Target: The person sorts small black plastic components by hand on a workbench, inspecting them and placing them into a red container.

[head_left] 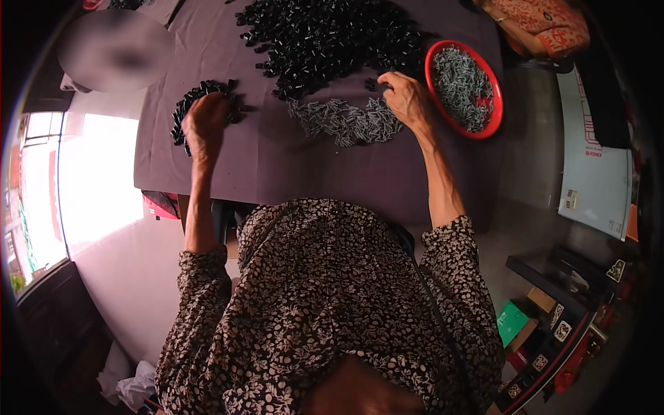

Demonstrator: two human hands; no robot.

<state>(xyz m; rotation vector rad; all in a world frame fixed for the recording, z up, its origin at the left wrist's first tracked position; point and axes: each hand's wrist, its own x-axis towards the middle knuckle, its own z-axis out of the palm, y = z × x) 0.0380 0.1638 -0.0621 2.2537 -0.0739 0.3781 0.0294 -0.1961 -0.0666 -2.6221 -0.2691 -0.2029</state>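
Note:
My left hand (pixel 204 124) is over a small pile of short black pieces (pixel 181 114) at the left of the table. Motion smears it, and its fingertips are hidden, so what it holds does not show. My right hand (pixel 407 102) hangs at the right end of a spread of thin grey screw-like pieces (pixel 346 121). Its fingers are curled and drawn together; anything between them is too small to make out. Just beyond lies the large heap of short black pieces (pixel 332 41).
A red basin (pixel 496 117) with more grey pieces stands right of my right hand. The table has a purple-brown cloth (pixel 290 169). Another person's arm (pixel 522 34) is at the far right, and a blurred shape sits far left. Boxes (pixel 512 324) lie at lower right.

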